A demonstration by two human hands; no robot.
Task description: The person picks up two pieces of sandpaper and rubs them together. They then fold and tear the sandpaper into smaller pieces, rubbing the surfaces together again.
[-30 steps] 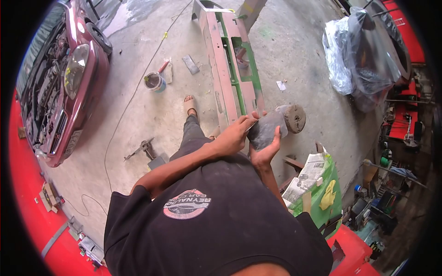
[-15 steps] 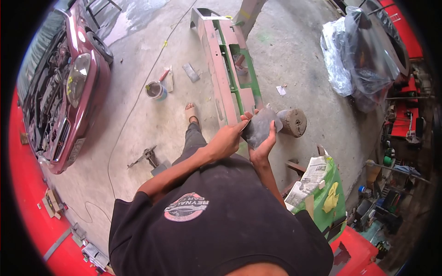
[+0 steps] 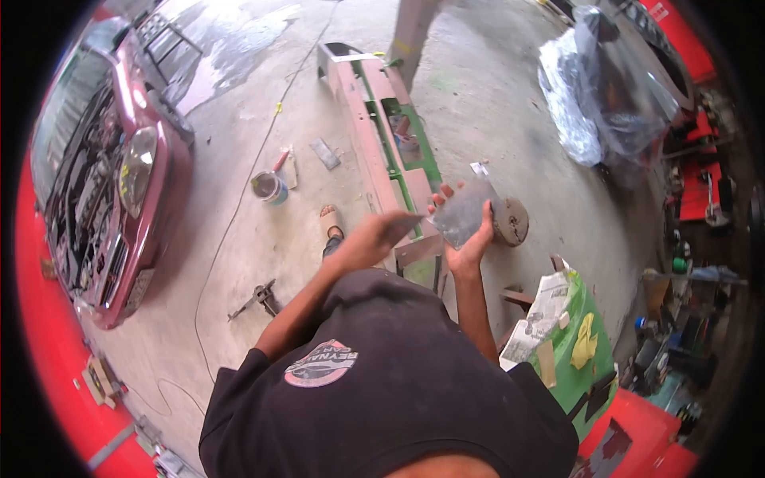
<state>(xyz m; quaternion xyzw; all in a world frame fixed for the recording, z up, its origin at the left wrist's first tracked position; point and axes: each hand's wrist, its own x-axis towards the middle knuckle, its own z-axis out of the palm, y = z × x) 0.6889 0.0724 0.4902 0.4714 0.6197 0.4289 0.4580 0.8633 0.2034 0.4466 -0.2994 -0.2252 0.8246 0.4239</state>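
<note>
We stand over the floor (image 3: 494,103) with our right hand (image 3: 468,239) lifted, a flat sheet (image 3: 464,211) resting in its palm, and our left hand (image 3: 374,235) just beside it to the left. Beyond both hands a long bumper (image 3: 374,135) stretches away from us. Right of the sheet sits a round block (image 3: 512,221). Left of the bumper stands a tin (image 3: 268,187), and farther left a car (image 3: 103,183). Far ahead on the right lies a bundle of plastic sheeting (image 3: 598,88). Near our right elbow, newspapers (image 3: 542,315) lie on a panel (image 3: 586,374).

Single head camera (fisheye), looking steeply down over torso onto workshop floor (image 3: 263,231)
</note>
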